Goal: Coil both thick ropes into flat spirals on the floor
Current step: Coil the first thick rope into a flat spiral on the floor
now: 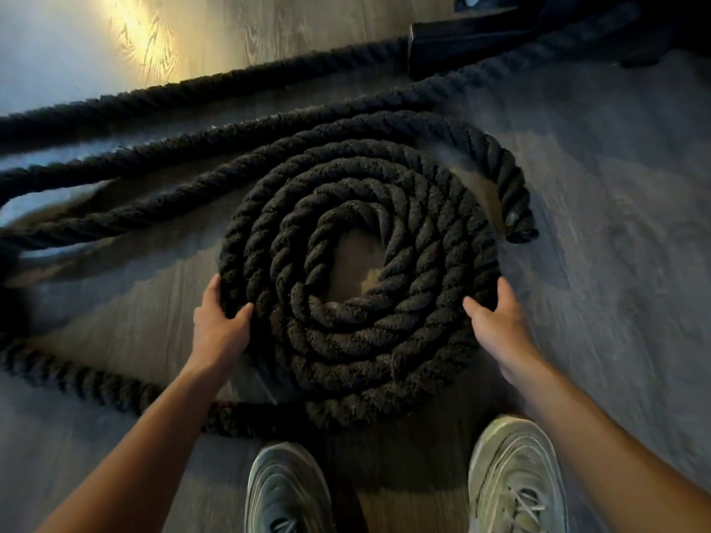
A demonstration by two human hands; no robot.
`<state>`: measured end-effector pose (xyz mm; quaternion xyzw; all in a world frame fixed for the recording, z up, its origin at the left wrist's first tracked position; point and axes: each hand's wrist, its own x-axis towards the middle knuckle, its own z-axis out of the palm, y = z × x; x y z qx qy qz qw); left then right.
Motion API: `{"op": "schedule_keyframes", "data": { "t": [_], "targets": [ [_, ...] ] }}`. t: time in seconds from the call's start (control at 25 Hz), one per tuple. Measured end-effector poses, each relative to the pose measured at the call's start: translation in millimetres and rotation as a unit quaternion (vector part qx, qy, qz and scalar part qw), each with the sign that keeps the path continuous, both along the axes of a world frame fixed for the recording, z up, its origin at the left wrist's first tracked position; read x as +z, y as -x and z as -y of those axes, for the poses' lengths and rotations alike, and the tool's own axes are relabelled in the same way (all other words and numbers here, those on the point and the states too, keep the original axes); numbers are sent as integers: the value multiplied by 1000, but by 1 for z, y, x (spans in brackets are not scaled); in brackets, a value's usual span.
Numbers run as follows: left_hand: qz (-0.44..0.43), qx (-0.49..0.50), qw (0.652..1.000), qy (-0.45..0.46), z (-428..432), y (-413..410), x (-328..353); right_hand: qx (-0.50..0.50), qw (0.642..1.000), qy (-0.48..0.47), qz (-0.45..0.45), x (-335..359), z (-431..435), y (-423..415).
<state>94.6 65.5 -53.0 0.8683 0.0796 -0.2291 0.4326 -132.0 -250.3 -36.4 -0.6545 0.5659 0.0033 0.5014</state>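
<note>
Coiled rope (358, 340), thick, black and twisted, is laid in a flat spiral on the wooden floor (615, 263), with a small bare gap at its centre. The spiral is held between both hands at its near half. The left hand (219, 321) is set against the left rim, its thumb laid over the top of the outer turn and its fingers pressed along the outer side, so that turn is clasped. The right hand (496, 321) is placed likewise on the right rim, thumb on top and fingers down the outside.

A frayed rope end (519, 230) is seen just beyond the coil's right side, on a looser outermost turn that stands apart from the tight windings. Loose strands (192, 90) are stretched across the floor behind and to the left of the coil, and another is passed along its near edge; which rope each belongs to cannot be told. A dark block (461, 44) is seen at the far right. Two pale shoes (288, 490) are planted just short of the coil.
</note>
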Motion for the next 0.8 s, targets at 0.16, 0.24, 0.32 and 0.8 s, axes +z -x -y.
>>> {"op": "schedule_keyframes", "data": {
  "t": [0.16,0.24,0.32,0.8],
  "targets": [
    [-22,-15,999,-22,-9,30,-2,15,998,54,17,0,32,-20],
    [-22,-30,999,-24,-3,47,1,17,996,84,20,2,46,-26],
    [-13,-52,998,-40,1,57,1,-2,995,101,6,4,50,-25],
    [26,24,999,-24,27,-26,15,44,998,4,-54,10,-52,15]
  ]
}}
